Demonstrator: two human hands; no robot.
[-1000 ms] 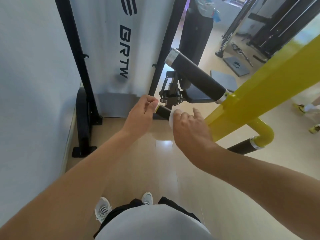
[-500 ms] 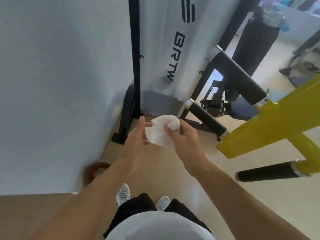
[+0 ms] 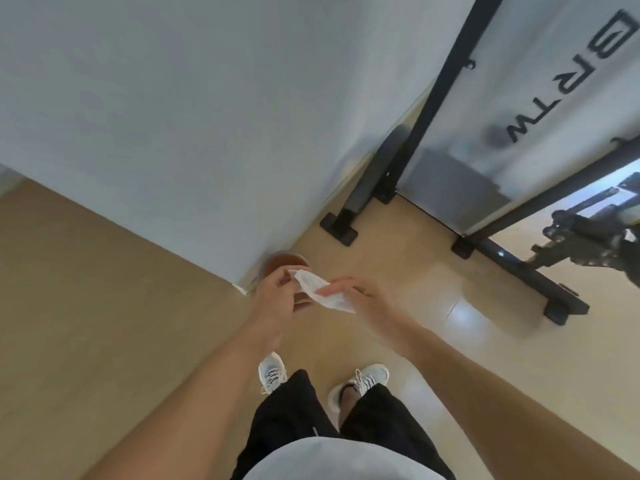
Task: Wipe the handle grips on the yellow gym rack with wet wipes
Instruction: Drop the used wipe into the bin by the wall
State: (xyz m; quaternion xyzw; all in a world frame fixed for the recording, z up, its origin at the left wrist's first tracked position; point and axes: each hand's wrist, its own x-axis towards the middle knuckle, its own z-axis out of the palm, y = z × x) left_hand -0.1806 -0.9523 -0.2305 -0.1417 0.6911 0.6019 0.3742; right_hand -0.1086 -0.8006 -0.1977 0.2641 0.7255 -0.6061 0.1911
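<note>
A white wet wipe (image 3: 327, 296) hangs between my two hands, low in front of me. My left hand (image 3: 277, 296) pinches its upper corner. My right hand (image 3: 363, 301) lies against the wipe's other side with its fingers stretched out. Both hands are just above a round brown bin (image 3: 285, 260) at the corner of the wall. The yellow gym rack and its handle grips are out of view.
A white wall (image 3: 173, 116) fills the left and top. A black stand (image 3: 443, 81) with a white banner rises at the right, its black feet (image 3: 540, 282) on the beige floor. A black machine part (image 3: 588, 244) shows at the right edge. My shoes (image 3: 273, 372) are below.
The view has swung left and down, away from the yellow rack and black grips. My hands carried the wipe from the grip to above the brown bin.
</note>
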